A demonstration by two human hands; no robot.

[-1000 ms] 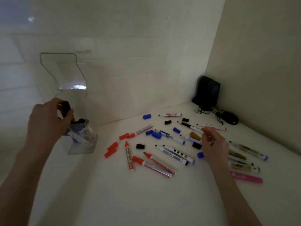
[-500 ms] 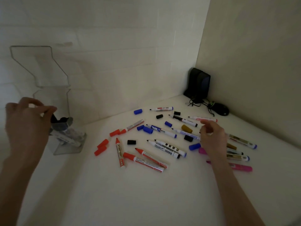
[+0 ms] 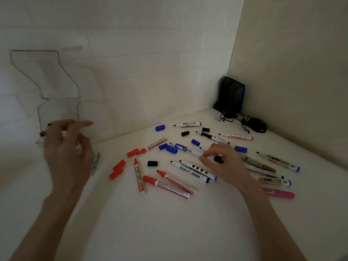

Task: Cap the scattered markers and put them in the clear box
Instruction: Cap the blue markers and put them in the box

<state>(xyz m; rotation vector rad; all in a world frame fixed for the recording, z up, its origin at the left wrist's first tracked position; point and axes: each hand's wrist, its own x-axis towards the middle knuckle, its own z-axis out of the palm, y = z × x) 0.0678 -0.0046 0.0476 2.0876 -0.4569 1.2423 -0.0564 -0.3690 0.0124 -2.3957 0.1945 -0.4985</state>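
The clear box (image 3: 56, 113) stands at the left with its lid (image 3: 35, 66) tipped up against the wall. My left hand (image 3: 69, 151) hovers in front of it, blurred, fingers apart and holding nothing; it hides the box's contents. Uncapped markers lie scattered across the white table (image 3: 169, 223): red markers (image 3: 139, 178), black-tipped whiteboard markers (image 3: 194, 170), a pink marker (image 3: 280, 194). Loose red caps (image 3: 117, 169), blue caps (image 3: 171, 149) and a black cap (image 3: 152, 163) lie among them. My right hand (image 3: 226, 166) is down in the pile, its fingertips pinched on another black cap (image 3: 218, 159).
A black speaker (image 3: 231, 95) and a black mouse (image 3: 257, 125) with tangled cables sit in the far right corner. Walls close the table at the back and on the right. Bare table surface lies between me and the markers.
My left hand let go of the black-capped marker in the box and drew back with fingers spread. My right hand moved left and closed on a black cap.
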